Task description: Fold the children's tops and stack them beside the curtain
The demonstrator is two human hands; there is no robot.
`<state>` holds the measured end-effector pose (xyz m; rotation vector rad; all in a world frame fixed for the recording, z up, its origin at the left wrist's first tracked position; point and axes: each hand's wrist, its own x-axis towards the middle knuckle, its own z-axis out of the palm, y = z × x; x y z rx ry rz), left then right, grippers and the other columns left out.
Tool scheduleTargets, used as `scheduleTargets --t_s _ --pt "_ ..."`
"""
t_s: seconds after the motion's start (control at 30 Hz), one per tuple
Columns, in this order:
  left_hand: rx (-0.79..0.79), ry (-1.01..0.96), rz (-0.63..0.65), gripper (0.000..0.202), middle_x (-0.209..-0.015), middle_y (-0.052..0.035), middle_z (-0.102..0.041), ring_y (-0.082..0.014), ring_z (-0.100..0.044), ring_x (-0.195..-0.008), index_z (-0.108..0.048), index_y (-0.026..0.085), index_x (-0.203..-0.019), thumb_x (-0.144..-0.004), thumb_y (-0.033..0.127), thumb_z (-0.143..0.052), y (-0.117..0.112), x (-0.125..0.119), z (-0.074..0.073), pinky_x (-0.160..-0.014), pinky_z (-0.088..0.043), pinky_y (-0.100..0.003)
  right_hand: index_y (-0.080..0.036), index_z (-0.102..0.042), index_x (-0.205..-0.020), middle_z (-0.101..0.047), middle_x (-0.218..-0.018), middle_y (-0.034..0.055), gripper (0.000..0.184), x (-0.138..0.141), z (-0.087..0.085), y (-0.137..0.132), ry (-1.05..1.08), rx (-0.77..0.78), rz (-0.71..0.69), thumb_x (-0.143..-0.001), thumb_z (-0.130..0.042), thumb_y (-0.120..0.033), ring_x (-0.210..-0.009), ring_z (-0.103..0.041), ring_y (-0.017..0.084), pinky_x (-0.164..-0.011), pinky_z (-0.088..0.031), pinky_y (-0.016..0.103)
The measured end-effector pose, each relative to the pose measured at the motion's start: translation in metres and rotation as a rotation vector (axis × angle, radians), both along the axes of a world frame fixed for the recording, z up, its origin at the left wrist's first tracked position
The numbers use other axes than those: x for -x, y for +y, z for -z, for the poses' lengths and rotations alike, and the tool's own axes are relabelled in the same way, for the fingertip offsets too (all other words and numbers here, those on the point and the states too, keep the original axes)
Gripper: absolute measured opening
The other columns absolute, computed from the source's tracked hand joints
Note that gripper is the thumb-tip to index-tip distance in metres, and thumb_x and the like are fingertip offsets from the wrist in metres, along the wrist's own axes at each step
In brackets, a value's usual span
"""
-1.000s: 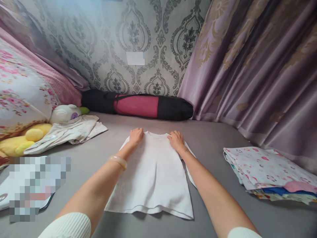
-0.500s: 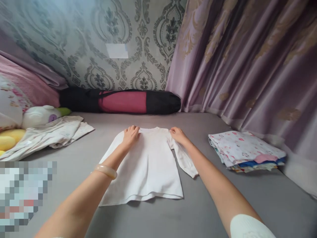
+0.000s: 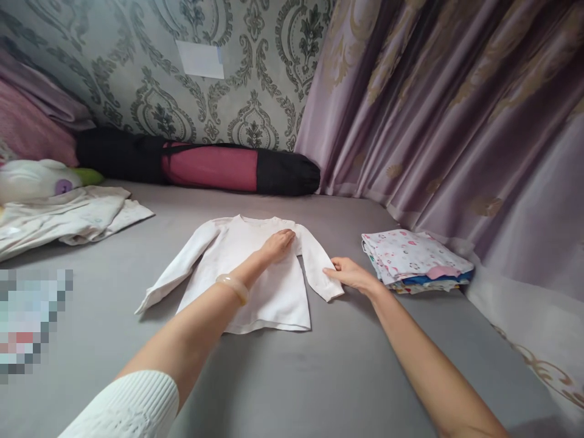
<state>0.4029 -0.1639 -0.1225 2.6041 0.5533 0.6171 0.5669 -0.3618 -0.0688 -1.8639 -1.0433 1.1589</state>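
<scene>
A white long-sleeved shirt (image 3: 255, 261) lies spread on the grey sheet, its collar toward the wall and its hem toward me. My left hand (image 3: 279, 244) rests on the upper chest near the right-hand shoulder, fingers laid over the cloth. Near the cuff, my right hand (image 3: 350, 272) pinches the outer edge of the right-hand sleeve (image 3: 314, 255) between thumb and fingers. The left-hand sleeve (image 3: 176, 267) stretches out slantwise, untouched. My left forearm hides part of the shirt's front and hem.
To the right sits a stack of folded printed clothes (image 3: 417, 258), close to my right hand. A black and dark-red long bag (image 3: 210, 167) lies along the wall. At left are a crumpled pale garment (image 3: 77, 213) and a white plush toy (image 3: 31, 179). Purple curtains (image 3: 387, 109) hang at right.
My left hand has moved from the left shoulder across to the right side of the chest. My right hand has slid from the right shoulder down to the cuff. The left sleeve now shows spread out.
</scene>
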Motion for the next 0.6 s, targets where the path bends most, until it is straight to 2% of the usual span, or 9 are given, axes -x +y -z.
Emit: scheduleTargets --t_s 0.1,0.2,0.37,0.43,0.53,0.6 --pt "0.049 -0.039 -0.052 0.033 -0.117 -0.0137 -0.065 -0.0226 -0.060 -0.111 -0.060 0.014 -0.110 -0.091 0.014 -0.033 -0.002 -0.005 0.007 -0.100 -0.046 -0.037 -0.014 -0.066 -0.084 -0.072 -0.077 0.0033 0.026 -0.003 0.001 -0.015 0.015 0.035 -0.032 -0.065 -0.077 -0.026 -0.066 -0.063 0.014 -0.054 -0.042 0.020" --pt "0.071 -0.062 -0.080 0.038 -0.120 -0.0122 -0.065 -0.0219 -0.059 -0.115 -0.060 0.015 -0.113 -0.087 0.009 -0.034 -0.002 -0.004 0.012 -0.103 -0.045 -0.036 -0.014 -0.066 -0.076 -0.068 -0.067 0.0004 0.023 -0.011 -0.002 -0.017 -0.034 0.028 0.003 -0.062 -0.077 -0.029 -0.059 -0.058 0.012 -0.051 -0.039 0.019" --pt "0.038 -0.055 -0.066 0.041 -0.124 -0.0123 -0.063 -0.0217 -0.057 -0.118 -0.060 0.014 -0.117 -0.085 0.008 -0.034 -0.002 -0.003 0.015 -0.104 -0.044 -0.036 -0.018 -0.062 -0.071 -0.066 -0.064 -0.0011 0.018 -0.046 -0.021 -0.006 -0.033 -0.085 0.276 -0.063 -0.074 -0.029 -0.057 -0.059 0.012 -0.053 -0.044 0.021" --pt "0.026 -0.046 -0.059 0.041 -0.125 -0.0131 -0.062 -0.0220 -0.057 -0.119 -0.059 0.013 -0.118 -0.086 0.009 -0.034 -0.002 -0.003 0.014 -0.105 -0.044 -0.036 -0.018 -0.063 -0.077 -0.068 -0.069 0.0013 0.018 -0.062 -0.028 0.001 -0.033 -0.165 0.383 -0.064 -0.072 -0.028 -0.060 -0.061 0.014 -0.054 -0.046 0.022" --pt "-0.002 -0.002 -0.058 0.038 -0.128 -0.0134 -0.061 -0.0226 -0.054 -0.122 -0.058 0.014 -0.121 -0.090 0.015 -0.036 -0.005 -0.003 0.011 -0.107 -0.041 -0.037 -0.017 -0.066 -0.087 -0.070 -0.076 0.0036 0.026 -0.082 -0.030 0.011 -0.118 -0.241 0.488 -0.064 -0.072 -0.027 -0.062 -0.062 0.015 -0.055 -0.047 0.023" --pt "-0.014 0.057 -0.079 0.037 -0.133 -0.0116 -0.058 -0.0232 -0.050 -0.127 -0.056 0.017 -0.125 -0.094 0.023 -0.037 -0.009 -0.003 0.006 -0.112 -0.035 -0.040 -0.016 -0.068 -0.092 -0.070 -0.077 0.0036 0.030 -0.092 -0.027 0.017 -0.240 -0.267 0.506 -0.066 -0.071 -0.029 -0.062 -0.062 0.015 -0.058 -0.048 0.024"
